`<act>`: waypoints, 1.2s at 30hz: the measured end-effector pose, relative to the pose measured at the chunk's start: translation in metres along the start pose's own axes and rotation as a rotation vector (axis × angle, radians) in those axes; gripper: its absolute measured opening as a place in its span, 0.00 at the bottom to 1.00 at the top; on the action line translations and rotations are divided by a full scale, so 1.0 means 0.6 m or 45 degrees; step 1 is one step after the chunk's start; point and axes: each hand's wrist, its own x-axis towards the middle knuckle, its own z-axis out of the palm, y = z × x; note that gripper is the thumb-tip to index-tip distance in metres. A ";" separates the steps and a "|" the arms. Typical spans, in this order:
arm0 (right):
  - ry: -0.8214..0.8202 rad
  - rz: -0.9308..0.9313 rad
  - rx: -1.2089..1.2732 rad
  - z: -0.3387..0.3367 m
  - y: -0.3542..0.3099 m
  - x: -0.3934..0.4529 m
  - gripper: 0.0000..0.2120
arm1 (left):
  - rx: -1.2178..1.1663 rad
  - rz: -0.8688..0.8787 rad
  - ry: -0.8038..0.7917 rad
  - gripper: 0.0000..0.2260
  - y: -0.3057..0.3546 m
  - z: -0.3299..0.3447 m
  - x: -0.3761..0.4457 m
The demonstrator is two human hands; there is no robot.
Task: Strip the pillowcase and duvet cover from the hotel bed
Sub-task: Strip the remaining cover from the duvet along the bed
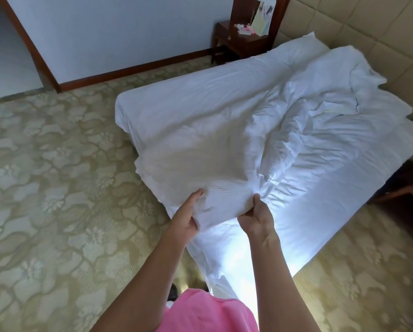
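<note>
I stand at the foot of the bed (332,212) with both hands on the near edge of the duvet cover (224,140), which lies rumpled across the mattress. My left hand (188,215) grips a fold of the white cloth, fingers curled under and thumb on top; my right hand (254,218) pinches the same edge just beside it, near the small ties (264,177) that close the opening. The pillow (299,47) sits well apart at the headboard (378,39), its case still on as far as I can tell. The risk, I think, is pulling while those ties are knotted: the cloth could tear, or the whole duvet could slide off onto the carpet (57,188) instead of slipping free of its cover.
</note>
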 end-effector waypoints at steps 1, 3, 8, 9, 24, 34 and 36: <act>0.008 -0.011 -0.001 -0.003 0.011 -0.002 0.17 | 0.104 0.067 0.089 0.14 0.010 -0.006 -0.002; 0.013 -0.037 -0.003 -0.006 0.029 -0.004 0.16 | 0.285 0.184 0.185 0.10 0.027 -0.017 -0.015; -0.105 -0.265 -0.259 0.011 0.078 -0.027 0.15 | -0.069 0.309 0.057 0.17 0.025 -0.047 -0.046; -0.122 -0.348 -0.328 0.017 0.087 -0.037 0.14 | -0.169 0.315 0.028 0.18 0.019 -0.048 -0.053; 0.183 -0.037 -0.958 -0.112 0.010 -0.004 0.07 | -0.172 0.085 0.422 0.16 -0.119 -0.030 -0.062; -0.099 -0.043 -0.967 -0.180 -0.060 -0.022 0.10 | -0.473 0.492 0.589 0.16 -0.248 0.013 -0.083; -0.158 -0.203 -1.016 -0.185 -0.064 -0.035 0.11 | -0.435 0.537 0.629 0.13 -0.254 0.028 -0.090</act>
